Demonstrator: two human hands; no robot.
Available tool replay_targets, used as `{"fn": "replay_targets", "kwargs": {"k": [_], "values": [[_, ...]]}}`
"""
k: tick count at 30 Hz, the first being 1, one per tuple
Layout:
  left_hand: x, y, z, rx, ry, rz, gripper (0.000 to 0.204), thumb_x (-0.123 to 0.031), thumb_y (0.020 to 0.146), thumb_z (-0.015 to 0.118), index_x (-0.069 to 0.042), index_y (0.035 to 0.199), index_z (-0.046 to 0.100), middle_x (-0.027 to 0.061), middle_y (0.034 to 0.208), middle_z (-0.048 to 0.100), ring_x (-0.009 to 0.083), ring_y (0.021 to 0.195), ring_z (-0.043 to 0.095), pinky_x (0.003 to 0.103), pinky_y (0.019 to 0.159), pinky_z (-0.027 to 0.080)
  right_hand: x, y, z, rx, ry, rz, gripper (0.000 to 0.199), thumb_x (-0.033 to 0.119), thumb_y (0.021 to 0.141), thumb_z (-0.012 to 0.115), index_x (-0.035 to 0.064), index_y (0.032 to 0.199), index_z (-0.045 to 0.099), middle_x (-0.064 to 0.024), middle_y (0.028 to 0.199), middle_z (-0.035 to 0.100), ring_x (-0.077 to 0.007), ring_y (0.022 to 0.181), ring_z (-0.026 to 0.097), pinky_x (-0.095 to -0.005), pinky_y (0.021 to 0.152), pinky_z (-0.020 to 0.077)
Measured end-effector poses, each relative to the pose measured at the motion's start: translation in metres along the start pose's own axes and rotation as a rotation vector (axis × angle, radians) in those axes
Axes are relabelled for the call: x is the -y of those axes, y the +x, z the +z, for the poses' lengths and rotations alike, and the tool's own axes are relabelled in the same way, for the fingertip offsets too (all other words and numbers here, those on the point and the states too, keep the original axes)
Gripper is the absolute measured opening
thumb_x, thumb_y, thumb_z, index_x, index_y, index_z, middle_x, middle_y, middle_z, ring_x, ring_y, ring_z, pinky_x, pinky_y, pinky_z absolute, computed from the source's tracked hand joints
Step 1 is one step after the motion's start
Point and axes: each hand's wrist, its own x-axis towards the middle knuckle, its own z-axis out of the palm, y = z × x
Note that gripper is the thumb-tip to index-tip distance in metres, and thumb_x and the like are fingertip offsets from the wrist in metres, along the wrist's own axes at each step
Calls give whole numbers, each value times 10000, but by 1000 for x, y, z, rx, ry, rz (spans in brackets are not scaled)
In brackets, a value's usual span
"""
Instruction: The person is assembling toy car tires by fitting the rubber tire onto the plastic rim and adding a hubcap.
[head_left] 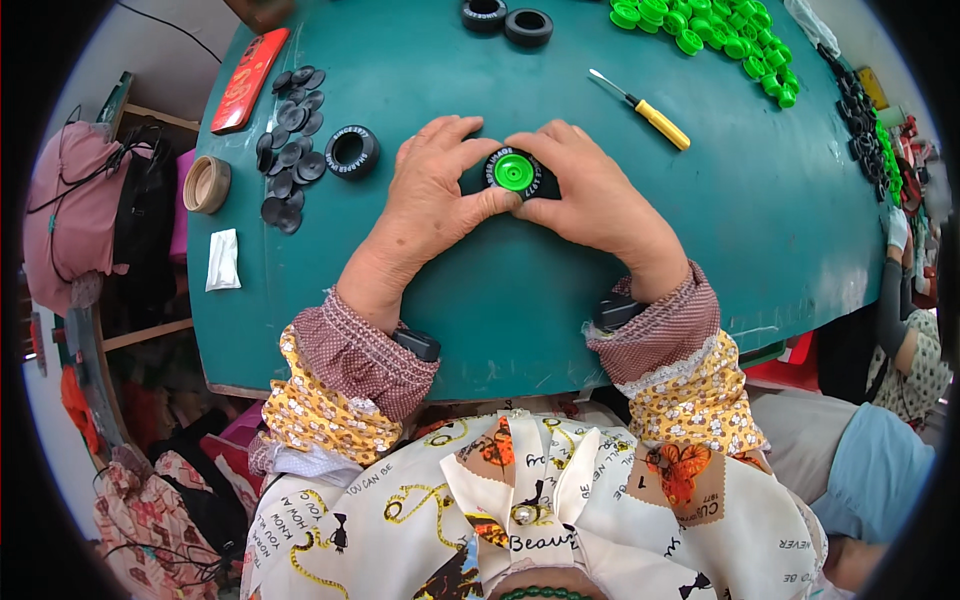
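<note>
A green counter (780, 230) is seen from above, with shelving and hung cloths at the room's left side. At the far left, a pink cloth (75, 215) is draped near a shelf, with a dark cable looped across it. Near the counter's left edge, a round box (206, 185) is set down, and just below it in view a white packet (223, 260) is laid. Farther back, a red card (250, 80) is placed at a slant. To its right, black discs (290, 155) are scattered in a loose, partly overlapping strip, beside which a spare tyre (352, 152) is laid flat.

At the middle, the left hand (425, 190) is curled in a grip on the left side of a tyre (535, 182), its thumb pressed at the near edge. A green hub (513, 173) is seated in that tyre's centre, facing up. Directly beyond, near the far edge, two more tyres (528, 27) are placed side by side. The right side of the held tyre is gripped by the right hand (595, 190), with thumb and fingers wrapped around it.

Farther right, a yellow-handled screwdriver (660, 123) is laid diagonally, its tip pointed away to the left. Beyond it, green hubs (720, 35) are heaped. At the right edge, black parts (865, 140) are lined up, and a co-worker's arm (893, 300) is seen.
</note>
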Motion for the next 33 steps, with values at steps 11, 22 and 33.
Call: {"fn": "replay_targets", "kwargs": {"k": [11, 22, 33], "values": [[-6, -4, -6, -24, -161, -48, 511, -218, 628, 705, 2, 1059, 541, 163, 1134, 527, 320, 1096, 459, 375, 905, 374, 2, -15, -4, -163, 9, 84, 465, 227, 633, 700, 43, 1032, 550, -145, 906, 538, -309, 897, 513, -371, 792, 426], [8, -7, -5, 107, -43, 47, 404, -125, 728, 620, -24, 1110, 533, 141, 1265, 426, 267, 1194, 374, 342, 997, 283, 31, -231, -108, -946, -544, 643, 448, 161, 649, 702, 11, 1036, 534, -143, 924, 583, -253, 824, 579, -317, 736, 455], [6, -2, 7, 100, -108, 73, 415, -184, 760, 624, -11, 1123, 523, 156, 1265, 419, 278, 1197, 371, 353, 994, 292, -90, -376, -100, -870, -661, 1142, 655, 298, 682, 690, -40, 1177, 426, -256, 1099, 513, -379, 1047, 485, -374, 853, 409]]}}
